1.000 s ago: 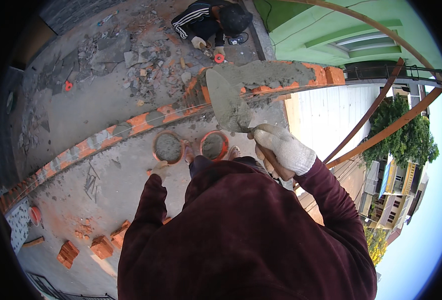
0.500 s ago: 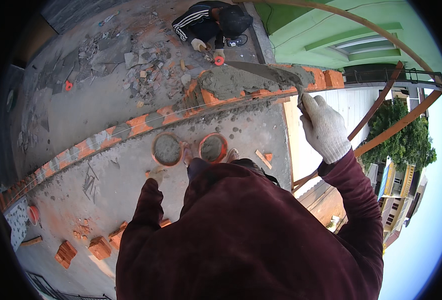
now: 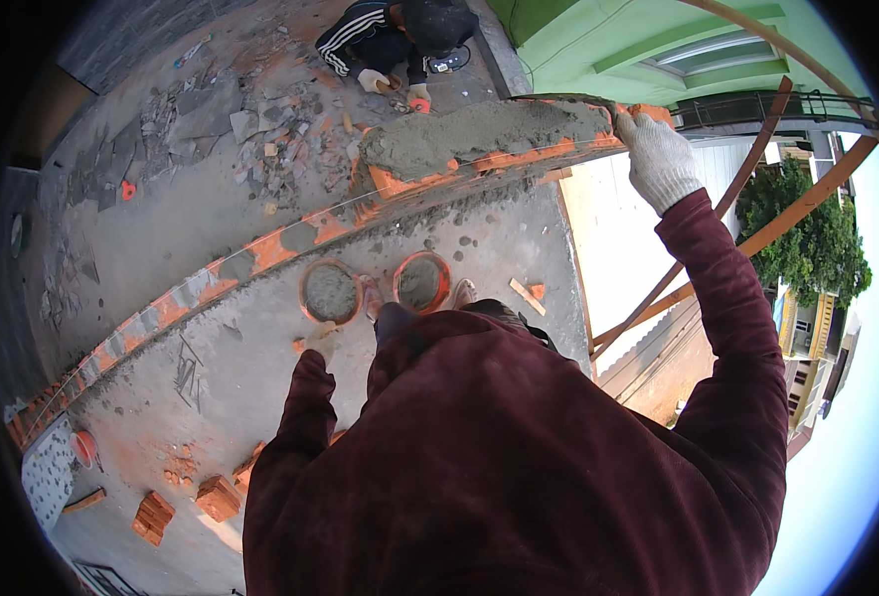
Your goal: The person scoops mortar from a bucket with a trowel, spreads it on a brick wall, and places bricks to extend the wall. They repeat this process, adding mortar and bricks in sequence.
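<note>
Head view: looks down on a low brick wall [image 3: 390,183] with wet mortar [image 3: 484,137] on top of its higher part.
Right hand: a white glove [image 3: 661,159] near the wall's right end, with the fingers curled around the trowel [image 3: 563,96]; the handle is hidden.
Trowel: its blade shows as a thin dark line along the far edge of the mortar.
Left hand: it hangs low [image 3: 321,341], just beside the left bucket [image 3: 303,293]; it is blurry, so I cannot tell if it holds anything.
String: a thin white line [image 3: 332,207] that runs along the wall.
Buckets: the left one and the right bucket [image 3: 447,283] stand by the feet, both with gray mix inside.
Other person: crouches past the wall [image 3: 357,42], well apart from the trowel.
Mortar step: it looks like spreading and smoothing the mortar over the bricks.
Next trowel move: I think it calls for a steady wrist, a light push, and care not to bump the string.
</note>
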A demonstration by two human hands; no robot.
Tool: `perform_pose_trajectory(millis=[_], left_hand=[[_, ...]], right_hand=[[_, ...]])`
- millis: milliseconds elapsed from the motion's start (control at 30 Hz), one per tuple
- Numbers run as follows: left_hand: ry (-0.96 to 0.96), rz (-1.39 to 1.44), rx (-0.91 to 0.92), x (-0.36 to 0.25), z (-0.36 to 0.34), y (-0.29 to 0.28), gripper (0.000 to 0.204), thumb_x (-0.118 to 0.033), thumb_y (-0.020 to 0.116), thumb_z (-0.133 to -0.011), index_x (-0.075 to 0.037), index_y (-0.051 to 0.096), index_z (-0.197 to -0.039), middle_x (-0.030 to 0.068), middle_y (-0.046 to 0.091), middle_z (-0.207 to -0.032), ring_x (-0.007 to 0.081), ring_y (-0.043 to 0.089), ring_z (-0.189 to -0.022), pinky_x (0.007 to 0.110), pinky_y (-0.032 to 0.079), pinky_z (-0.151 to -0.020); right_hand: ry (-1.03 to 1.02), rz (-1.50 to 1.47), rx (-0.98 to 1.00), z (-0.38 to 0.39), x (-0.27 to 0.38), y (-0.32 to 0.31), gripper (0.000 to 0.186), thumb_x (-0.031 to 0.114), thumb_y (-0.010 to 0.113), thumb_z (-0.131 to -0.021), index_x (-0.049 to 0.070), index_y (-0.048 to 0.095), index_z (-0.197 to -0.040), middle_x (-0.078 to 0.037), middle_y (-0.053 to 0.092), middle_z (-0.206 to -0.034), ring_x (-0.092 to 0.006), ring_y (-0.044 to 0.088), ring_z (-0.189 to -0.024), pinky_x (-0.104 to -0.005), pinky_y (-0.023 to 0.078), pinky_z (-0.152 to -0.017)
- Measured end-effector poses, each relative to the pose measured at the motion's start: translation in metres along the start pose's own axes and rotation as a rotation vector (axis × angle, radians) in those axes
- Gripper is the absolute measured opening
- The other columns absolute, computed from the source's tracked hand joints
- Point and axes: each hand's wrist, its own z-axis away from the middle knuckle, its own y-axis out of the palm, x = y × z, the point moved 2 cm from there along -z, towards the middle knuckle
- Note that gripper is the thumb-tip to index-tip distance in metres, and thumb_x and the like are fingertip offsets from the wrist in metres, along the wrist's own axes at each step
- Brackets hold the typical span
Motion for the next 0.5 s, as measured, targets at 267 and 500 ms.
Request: perform_pose_trajectory(millis=[267,500], left_hand=[[-0.01,-0.095,-0.138,0.085,0.015,-0.021,0.038,-0.02,0.073,-0.092,-0.009,0.069,-0.128,-0.0027,0.066,-0.088,0.0096,0.056,-0.07,0.029,0.046,-0.062],[0.148,-0.233,-0.236,0.053,0.043,-0.002,0.037,-0.021,0.075,-0.092,-0.01,0.07,-0.128,-0.0029,0.069,-0.099,0.0074,0.057,-0.079,0.028,0.047,-0.069]], right_hand=[[0.02,-0.908,0.044,0.146,0.002,0.011,0.041,0.02,0.07,-0.091,0.003,0.061,-0.126,-0.019,0.069,-0.102,-0.0384,0.069,-0.094,-0.0459,0.055,-0.08],[-0.274,-1.049,-0.054,0.087,0.159,0.11,0.039,0.035,0.062,-0.097,0.004,0.06,-0.12,-0.019,0.069,-0.099,-0.0413,0.068,-0.093,-0.0499,0.054,-0.078]])
